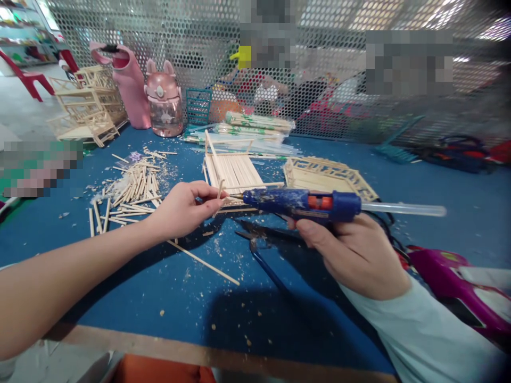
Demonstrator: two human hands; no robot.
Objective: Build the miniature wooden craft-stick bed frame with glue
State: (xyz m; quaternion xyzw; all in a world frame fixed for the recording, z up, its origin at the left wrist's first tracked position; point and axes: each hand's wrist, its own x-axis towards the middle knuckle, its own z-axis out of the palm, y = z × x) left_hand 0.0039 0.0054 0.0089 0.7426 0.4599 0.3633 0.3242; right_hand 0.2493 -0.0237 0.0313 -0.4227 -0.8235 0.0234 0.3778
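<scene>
My right hand (351, 247) is wrapped round a blue glue gun (295, 205), a clear glue stick jutting from its rear. The gun's tip points left and meets the fingertips of my left hand (195, 205), which pinch a small wooden stick (220, 191). Just behind the tip stands a small wooden frame (235, 169) with a slatted floor and upright sticks. Black-and-blue pliers (265, 260) lie on the table below the gun. Whether the tip touches the stick is too small to tell.
Cut sticks (139, 183) are heaped at the left. Behind stand a wooden model (88, 103), a pink bottle (133, 90) and a clear bottle (164, 103), with bagged sticks (255, 127) near a mesh screen (339, 69). A second wooden piece (327, 178) and a purple object (459, 287) lie right.
</scene>
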